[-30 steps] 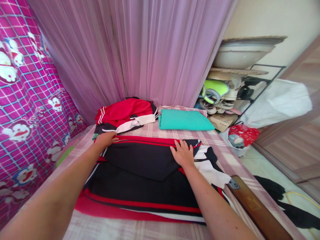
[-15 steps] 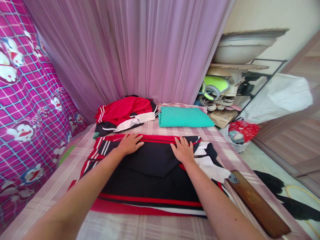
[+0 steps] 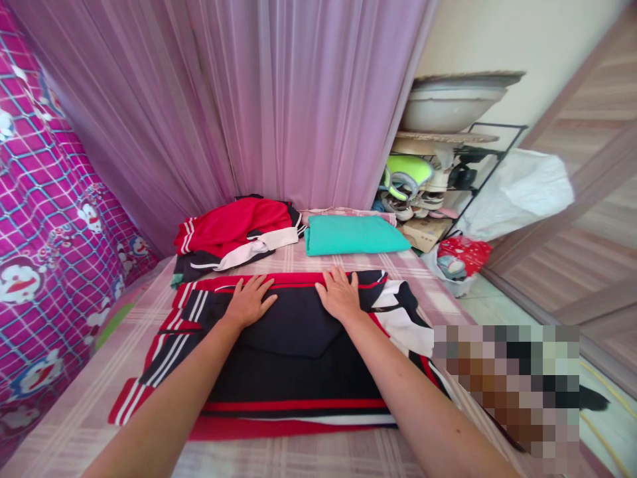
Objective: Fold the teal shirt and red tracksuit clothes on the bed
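Note:
A black, red and white jacket (image 3: 298, 372) lies spread on the bed, its striped sleeves laid in at the left and a white collar part at the right. My left hand (image 3: 250, 300) rests flat on its upper left portion, fingers spread over the folded black and red cloth. On the same fold, farther right, my right hand (image 3: 340, 293) lies flat with its fingers apart. Neither hand grips the cloth. Parts of the jacket are hidden beneath my forearms.
Behind the jacket are a heap of red, black and white clothes (image 3: 243, 229) and a folded turquoise cloth (image 3: 355, 236). A blurred-out patch (image 3: 507, 392) covers the bed's right edge. A shoe rack (image 3: 490, 159) stands beyond, beside purple curtains (image 3: 298, 99).
My right hand has slid a little to the left along the fold, closer to my left hand. The whole view has shifted, so the surroundings sit farther left.

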`<state>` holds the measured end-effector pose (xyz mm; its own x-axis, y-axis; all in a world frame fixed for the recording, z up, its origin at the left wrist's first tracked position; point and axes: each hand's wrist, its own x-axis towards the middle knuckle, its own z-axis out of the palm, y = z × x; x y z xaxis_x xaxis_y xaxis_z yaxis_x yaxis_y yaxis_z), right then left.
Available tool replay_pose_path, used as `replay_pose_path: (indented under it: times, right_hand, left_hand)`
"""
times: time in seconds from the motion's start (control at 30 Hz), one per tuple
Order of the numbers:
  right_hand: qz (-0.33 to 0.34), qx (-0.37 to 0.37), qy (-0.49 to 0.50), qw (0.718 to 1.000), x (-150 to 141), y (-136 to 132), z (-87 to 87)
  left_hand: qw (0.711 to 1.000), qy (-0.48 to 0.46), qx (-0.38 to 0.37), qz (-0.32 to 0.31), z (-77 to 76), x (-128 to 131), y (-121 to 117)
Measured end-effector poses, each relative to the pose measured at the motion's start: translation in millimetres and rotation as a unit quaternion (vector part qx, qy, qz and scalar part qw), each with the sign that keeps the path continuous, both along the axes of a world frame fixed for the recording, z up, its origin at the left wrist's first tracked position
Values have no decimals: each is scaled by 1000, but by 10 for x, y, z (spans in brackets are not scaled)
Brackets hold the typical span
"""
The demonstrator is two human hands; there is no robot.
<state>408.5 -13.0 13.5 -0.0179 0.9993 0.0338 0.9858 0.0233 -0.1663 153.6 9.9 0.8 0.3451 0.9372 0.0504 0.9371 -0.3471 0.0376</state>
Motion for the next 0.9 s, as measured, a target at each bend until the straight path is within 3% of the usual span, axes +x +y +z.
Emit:
replay_pose_path:
  times: [0.1,0.17,0.37,0.5,0.7,0.8,0.9]
  right_hand:
    - [83,-53,30,995,-166,73,29]
    - [96,-85,31,991,-90,120,17]
    - [-18,-63,-61,996,777,167,-79]
    - [-61,-42,-85,994,1053,195,-155]
    - [-52,-36,-84,994,915,186,-28]
    - [-25,21,-63,997,623,33,90]
    - [50,45,-19,998,265,-241,74]
  left_hand:
    - [1000,0,2,3,-5,-5,3]
    - [1000,1,7,2,-15,-13,11]
    - [999,14,28,-8,-49,-20,20]
    - [999,16,34,-5,-36,-7,7]
    - [1000,16,12,3,13,20,-7]
    - [1000,12,19,0,4,25,-5]
    - [1000,6,24,-2,-20,19,-5]
